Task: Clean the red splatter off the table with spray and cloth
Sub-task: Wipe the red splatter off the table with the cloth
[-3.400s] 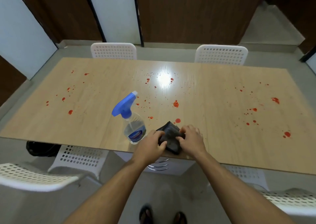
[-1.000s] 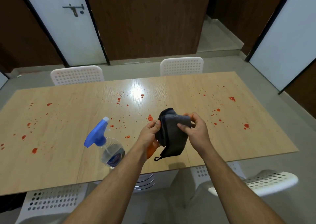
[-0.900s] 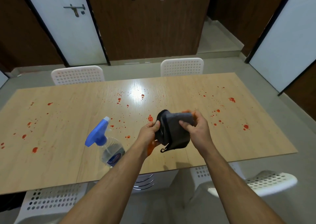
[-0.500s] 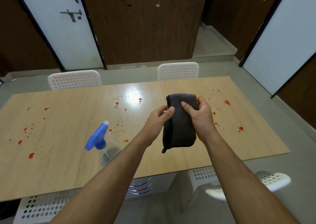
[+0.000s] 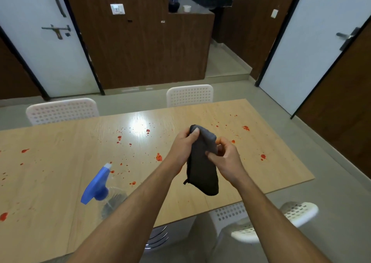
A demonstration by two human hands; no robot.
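1. Nearest you, the clear spray bottle with blue trigger head stands on the pale wooden table.
2. Above the table, your left hand and right hand both pinch the folded dark grey cloth (lifted, hanging).
3. Beyond, red splatter dots the wood.

Spray bottle partly behind forearm.

A dark grey cloth is held up above the wooden table at centre frame, gripped at its top by the left hand and pinched at its side by the right hand, its lower end hanging free. Red splatter is scattered across the tabletop. A blue-topped spray bottle is seen at lower left, partly hidden by the left forearm. White perforated chairs are tucked along the far edge.
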